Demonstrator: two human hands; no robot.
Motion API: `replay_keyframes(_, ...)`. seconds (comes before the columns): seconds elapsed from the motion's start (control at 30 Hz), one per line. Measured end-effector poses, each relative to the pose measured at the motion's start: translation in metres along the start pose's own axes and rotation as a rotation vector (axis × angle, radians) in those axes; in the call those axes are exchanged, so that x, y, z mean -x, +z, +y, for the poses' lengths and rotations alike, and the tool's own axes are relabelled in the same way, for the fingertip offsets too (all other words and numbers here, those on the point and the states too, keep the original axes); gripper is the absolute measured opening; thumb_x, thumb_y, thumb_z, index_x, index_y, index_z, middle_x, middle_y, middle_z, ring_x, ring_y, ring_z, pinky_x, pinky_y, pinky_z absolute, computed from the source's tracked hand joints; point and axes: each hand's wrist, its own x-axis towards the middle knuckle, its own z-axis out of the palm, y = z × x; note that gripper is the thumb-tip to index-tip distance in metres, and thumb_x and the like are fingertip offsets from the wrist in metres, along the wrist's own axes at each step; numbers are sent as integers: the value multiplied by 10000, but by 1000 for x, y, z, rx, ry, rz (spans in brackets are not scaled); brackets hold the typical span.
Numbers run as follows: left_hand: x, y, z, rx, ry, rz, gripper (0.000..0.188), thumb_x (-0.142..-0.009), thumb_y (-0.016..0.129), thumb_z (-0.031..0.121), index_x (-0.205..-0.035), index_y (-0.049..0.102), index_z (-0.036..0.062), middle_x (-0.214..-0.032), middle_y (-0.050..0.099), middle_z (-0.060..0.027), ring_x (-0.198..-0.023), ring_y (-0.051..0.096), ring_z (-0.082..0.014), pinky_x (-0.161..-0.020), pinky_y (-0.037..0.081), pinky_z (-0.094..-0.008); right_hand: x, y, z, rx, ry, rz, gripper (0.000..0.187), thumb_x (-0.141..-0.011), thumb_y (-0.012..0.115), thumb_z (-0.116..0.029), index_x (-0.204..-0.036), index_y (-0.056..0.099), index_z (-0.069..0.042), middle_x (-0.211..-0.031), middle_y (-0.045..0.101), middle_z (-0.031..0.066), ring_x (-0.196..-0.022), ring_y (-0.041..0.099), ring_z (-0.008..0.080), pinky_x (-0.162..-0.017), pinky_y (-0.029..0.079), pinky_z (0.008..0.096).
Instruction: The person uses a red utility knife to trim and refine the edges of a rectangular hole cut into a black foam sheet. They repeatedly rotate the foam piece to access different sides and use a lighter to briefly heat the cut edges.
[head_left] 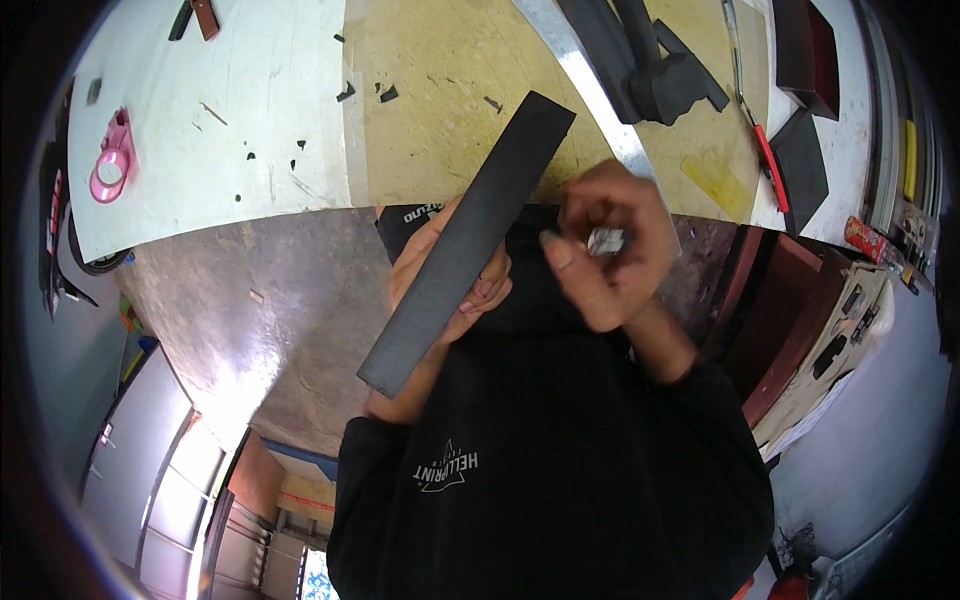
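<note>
A: Where's the dark strip?
B: In the air, in the left hand. Slanted: upper end over the near edge of the table, lower end back in front of the black shirt.
A: Grip?
B: Left is wrapped from behind, fingertips curled round the strip's right side, about mid-length. Palm hidden.
A: And the right hand?
B: Raised just right of the strip, apart from it. Fingers curled round a small silvery piece, thumb standing off. Too blurred to say what it is.
A: How would the strip handle?
B: My guess: light, matt, not slippery. Looks like dense foam or rubber. Holds straight on one hand, so fairly stiff, but I'd expect the corners to dent or tear. Lower end looks a bit ragged.
A: Best hold?
B: Mid-length by the long sides, as now. Stay off the end corners.
A: Room?
B: Left of the strip is good: toward the table's left edge only small black scraps near the middle, then a pink tape dispenser by the near left corner. Right is tighter: steel ruler runs out past the near edge behind the right hand, red-handled tool toward the near right corner.
</note>
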Motion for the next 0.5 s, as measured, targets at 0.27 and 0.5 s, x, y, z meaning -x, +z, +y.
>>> replay_keyframes(0.27, 0, 2, -5, 106, 19, 55, 429, -960, 445, 218, -1225, 403, -117, -693, 462, -170, -478, 354, -132, -433, 302, -230, -1, -4, 4, 426, -294, -235, 565, -610, 642, -120, -1164, 637, -8, -703, 506, 35, -519, 509, 125, -427, 418, 260)
replay_keyframes(0.5, -1, 3, -6, 86, 28, 58, 384, -963, 435, 185, -1209, 414, -110, -672, 452, -153, -471, 347, -126, -426, 302, -223, -5, -8, 2, 497, -276, -208, 519, -590, 633, -91, -1101, 661, -7, -693, 495, 51, -518, 513, 146, -435, 415, 263)
